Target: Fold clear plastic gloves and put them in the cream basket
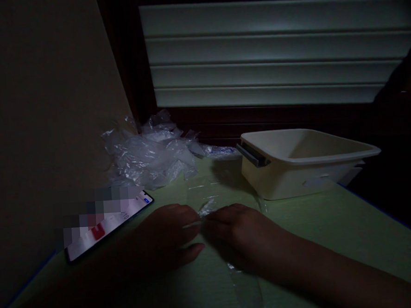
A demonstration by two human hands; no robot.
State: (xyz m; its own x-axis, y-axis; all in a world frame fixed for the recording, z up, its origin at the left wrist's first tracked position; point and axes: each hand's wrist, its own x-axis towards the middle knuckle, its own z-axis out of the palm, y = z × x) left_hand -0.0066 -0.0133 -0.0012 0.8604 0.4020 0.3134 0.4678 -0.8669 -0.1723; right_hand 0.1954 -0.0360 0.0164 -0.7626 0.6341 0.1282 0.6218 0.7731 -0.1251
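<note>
The scene is dim. My left hand [169,237] and my right hand [240,238] rest close together on a pale green table [335,229]. Both are curled and pinch a thin clear plastic film [206,207] between their fingertips. More of that film runs under my right hand and trails toward the near edge. A heap of crumpled clear plastic pieces [149,152] lies beyond my left hand by the wall.
A cream plastic bin [297,167] with a grey handle stands at the right rear. A lit phone [105,220] lies face up at the left of my left hand. A beige wall is on the left, a shuttered window behind.
</note>
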